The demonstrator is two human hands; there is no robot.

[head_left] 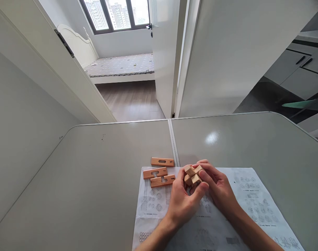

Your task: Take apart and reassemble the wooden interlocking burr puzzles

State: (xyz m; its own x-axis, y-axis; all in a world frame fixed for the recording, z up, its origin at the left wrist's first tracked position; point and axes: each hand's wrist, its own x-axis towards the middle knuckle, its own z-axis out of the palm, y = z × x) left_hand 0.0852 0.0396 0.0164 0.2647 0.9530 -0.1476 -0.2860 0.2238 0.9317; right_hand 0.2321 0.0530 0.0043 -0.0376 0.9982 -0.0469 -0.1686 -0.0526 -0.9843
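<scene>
Between my two hands is a small wooden burr puzzle (193, 175) of pale interlocking blocks, held above the printed sheet. My left hand (184, 198) curls round its near left side, with the thumb along the lower edge. From the right, my right hand (216, 181) presses its fingers against the top and far side. Several fingertips are hidden behind the blocks. Left of my hands lie three reddish notched wooden pieces: one marked 2 (162, 162) at the back, a middle piece (155, 173), and a front piece (162, 181) close to my left hand.
A creased paper sheet (260, 195) with printed diagrams lies under my hands. The grey table (101, 181) has a seam (173, 139) down its middle. Beyond its far edge are an open door (165, 52), a bed (122, 65) and a window; dark-handled cabinets (300, 73) stand at right.
</scene>
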